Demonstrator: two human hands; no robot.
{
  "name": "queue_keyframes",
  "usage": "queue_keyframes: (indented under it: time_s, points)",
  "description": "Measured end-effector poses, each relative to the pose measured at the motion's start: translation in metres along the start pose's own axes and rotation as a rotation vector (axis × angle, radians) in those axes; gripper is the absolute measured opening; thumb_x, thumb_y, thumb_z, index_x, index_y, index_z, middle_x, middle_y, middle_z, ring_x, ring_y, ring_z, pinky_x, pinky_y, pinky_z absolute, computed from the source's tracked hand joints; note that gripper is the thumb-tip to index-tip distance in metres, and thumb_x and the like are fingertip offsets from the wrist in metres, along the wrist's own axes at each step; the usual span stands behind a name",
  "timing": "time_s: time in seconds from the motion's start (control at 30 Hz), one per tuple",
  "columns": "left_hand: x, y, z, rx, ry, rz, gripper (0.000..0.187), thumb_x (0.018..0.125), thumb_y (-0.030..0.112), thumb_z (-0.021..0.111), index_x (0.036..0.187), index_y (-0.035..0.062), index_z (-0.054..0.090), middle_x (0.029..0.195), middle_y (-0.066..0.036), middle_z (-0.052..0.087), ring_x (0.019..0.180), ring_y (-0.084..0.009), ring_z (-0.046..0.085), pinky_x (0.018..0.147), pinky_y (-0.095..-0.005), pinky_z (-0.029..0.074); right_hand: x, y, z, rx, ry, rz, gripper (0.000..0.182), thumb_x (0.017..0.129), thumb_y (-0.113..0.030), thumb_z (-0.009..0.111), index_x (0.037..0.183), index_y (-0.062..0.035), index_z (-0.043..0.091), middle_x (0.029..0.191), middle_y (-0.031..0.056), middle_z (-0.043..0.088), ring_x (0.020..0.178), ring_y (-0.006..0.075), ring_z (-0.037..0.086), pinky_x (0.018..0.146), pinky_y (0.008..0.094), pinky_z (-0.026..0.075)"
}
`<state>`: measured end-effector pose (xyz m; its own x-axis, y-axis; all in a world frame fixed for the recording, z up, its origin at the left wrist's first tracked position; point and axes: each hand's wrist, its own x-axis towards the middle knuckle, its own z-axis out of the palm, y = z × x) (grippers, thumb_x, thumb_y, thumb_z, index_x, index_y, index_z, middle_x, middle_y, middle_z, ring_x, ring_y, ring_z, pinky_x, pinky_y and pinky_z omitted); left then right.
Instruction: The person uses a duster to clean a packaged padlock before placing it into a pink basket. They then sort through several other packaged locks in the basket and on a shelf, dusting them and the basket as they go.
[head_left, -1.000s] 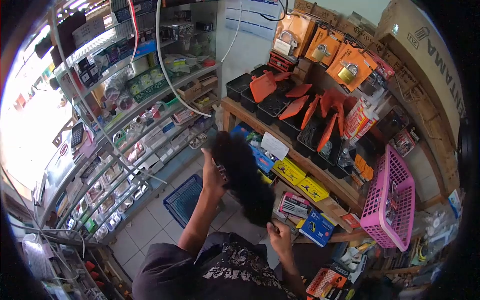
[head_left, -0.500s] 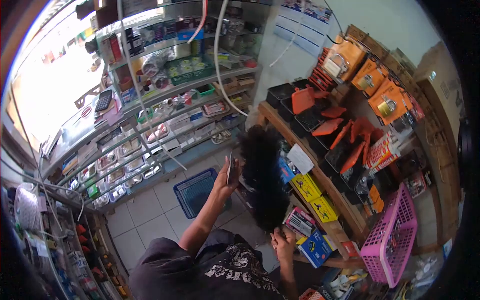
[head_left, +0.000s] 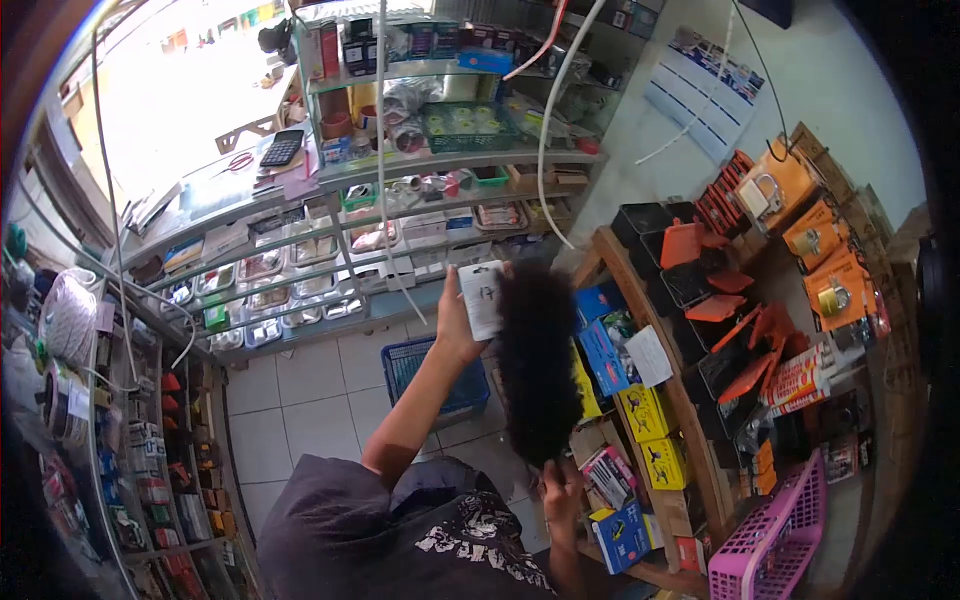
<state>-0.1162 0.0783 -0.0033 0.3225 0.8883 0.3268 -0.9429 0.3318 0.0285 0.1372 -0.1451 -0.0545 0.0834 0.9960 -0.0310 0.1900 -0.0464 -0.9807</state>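
At the far left, a roll of white rope [head_left: 70,312] is seen blurred, and the shelves [head_left: 165,470] below it are too crowded and dim to be made out item by item. A blue basket [head_left: 408,366] on the tiled floor is partly covered by the left forearm. A white card [head_left: 482,312] is held upright by the left hand [head_left: 458,328], clamped on its edge, with most fingers hidden behind it; its small dark marking cannot be read. Just beside it, a black fluffy duster [head_left: 538,365] is held near its lower end by the right hand [head_left: 560,492], whose fingers are closed there, the grip itself being half hidden. Yellow boxes [head_left: 648,415] are partly covered by a wooden shelf edge, and the pink basket [head_left: 765,535] is cut off at the bottom.
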Motion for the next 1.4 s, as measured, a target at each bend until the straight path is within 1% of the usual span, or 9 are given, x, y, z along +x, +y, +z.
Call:
queue_keyframes:
  time_s: [0.27, 0.4, 0.6, 0.67, 0.77, 1.0, 1.13, 1.23, 1.4]
  points:
    - [0.008, -0.007, 0.05, 0.099, 0.317, 0.075, 0.083, 0.091, 0.07, 0.031, 0.138, 0.0027, 0.041, 0.133, -0.019, 0.052, 0.124, -0.0401, 0.048, 0.105, -0.053, 0.038, 0.014, 0.021, 0.005, -0.153, 0.045, -0.065, 0.019, 0.092, -0.018, 0.056, 0.084, -0.001, 0.059, 0.061, -0.0035, 0.046, 0.054, 0.0065, 0.038, 0.049, 0.0258, 0.03]
    - [0.008, -0.009, 0.043, 0.113, -0.019, 0.04, 0.077, 0.093, 0.066, 0.031, 0.133, 0.0017, 0.047, 0.13, -0.018, 0.054, 0.122, -0.0354, 0.051, 0.107, -0.0499, 0.038, 0.012, 0.011, 0.003, -0.302, -0.065, -0.191, 0.019, 0.091, -0.018, 0.057, 0.084, -0.0005, 0.061, 0.06, -0.0026, 0.048, 0.055, 0.0066, 0.041, 0.049, 0.0264, 0.032]
    - [0.015, -0.013, 0.053, 0.12, 0.374, 0.086, 0.078, 0.093, 0.066, 0.033, 0.133, 0.001, 0.047, 0.13, -0.017, 0.055, 0.121, -0.0347, 0.052, 0.105, -0.0494, 0.04, 0.013, 0.009, 0.002, -0.262, -0.036, -0.134, 0.021, 0.091, -0.019, 0.057, 0.081, -0.0011, 0.06, 0.059, -0.0016, 0.05, 0.055, 0.0064, 0.043, 0.049, 0.0264, 0.032]
    - [0.01, -0.016, 0.051, 0.151, -0.063, 0.008, 0.076, 0.093, 0.064, 0.034, 0.132, 0.0009, 0.048, 0.13, -0.017, 0.055, 0.121, -0.0344, 0.053, 0.106, -0.0485, 0.04, 0.013, 0.013, -0.001, -0.32, -0.107, -0.149, 0.023, 0.091, -0.02, 0.057, 0.078, -0.0015, 0.059, 0.058, -0.001, 0.049, 0.054, 0.0068, 0.042, 0.049, 0.0266, 0.031]
    - [0.011, -0.022, 0.077, 0.298, 0.44, 0.115, 0.078, 0.091, 0.066, 0.037, 0.135, 0.002, 0.046, 0.134, -0.016, 0.052, 0.124, -0.0348, 0.05, 0.105, -0.0501, 0.04, 0.018, 0.029, -0.006, -0.157, 0.037, -0.101, 0.024, 0.091, -0.02, 0.057, 0.075, -0.0021, 0.057, 0.058, 0.0004, 0.049, 0.053, 0.008, 0.042, 0.048, 0.0272, 0.03]
    - [0.016, -0.03, 0.083, 0.282, 0.451, 0.022, 0.08, 0.092, 0.068, 0.031, 0.139, 0.0047, 0.042, 0.139, -0.017, 0.047, 0.128, -0.0355, 0.046, 0.106, -0.0519, 0.037, 0.015, -0.001, -0.006, -0.164, -0.012, -0.104, 0.023, 0.091, -0.02, 0.056, 0.077, -0.0018, 0.057, 0.059, 0.0001, 0.049, 0.053, 0.0085, 0.042, 0.048, 0.0278, 0.03]
    - [0.029, -0.032, 0.034, 0.194, -0.037, -0.06, 0.081, 0.092, 0.068, 0.027, 0.141, 0.0052, 0.04, 0.139, -0.017, 0.048, 0.128, -0.0337, 0.047, 0.108, -0.0513, 0.036, 0.023, 0.001, 0.005, -0.256, 0.034, -0.428, 0.035, 0.094, -0.025, 0.058, 0.07, 0.0002, 0.052, 0.057, 0.0005, 0.042, 0.053, 0.0104, 0.033, 0.049, 0.0299, 0.029]
    - [0.024, -0.036, 0.056, 0.239, 0.128, -0.033, 0.076, 0.094, 0.064, 0.029, 0.143, 0.006, 0.036, 0.144, -0.017, 0.041, 0.129, -0.035, 0.044, 0.11, -0.0503, 0.033, 0.024, -0.014, 0.002, -0.002, 0.114, -0.014, 0.041, 0.093, -0.033, 0.058, 0.069, -0.0018, 0.05, 0.058, -0.0011, 0.04, 0.054, 0.0101, 0.032, 0.049, 0.0304, 0.028]
    - [0.03, -0.049, 0.049, 0.525, 0.226, 0.006, 0.072, 0.095, 0.061, 0.031, 0.142, 0.0065, 0.039, 0.141, -0.018, 0.046, 0.128, -0.0345, 0.047, 0.109, -0.0466, 0.036, 0.032, -0.004, 0.004, -0.158, -0.033, -0.232, 0.046, 0.091, -0.044, 0.06, 0.069, -0.0042, 0.051, 0.059, -0.0006, 0.039, 0.055, 0.0108, 0.03, 0.049, 0.0307, 0.025]
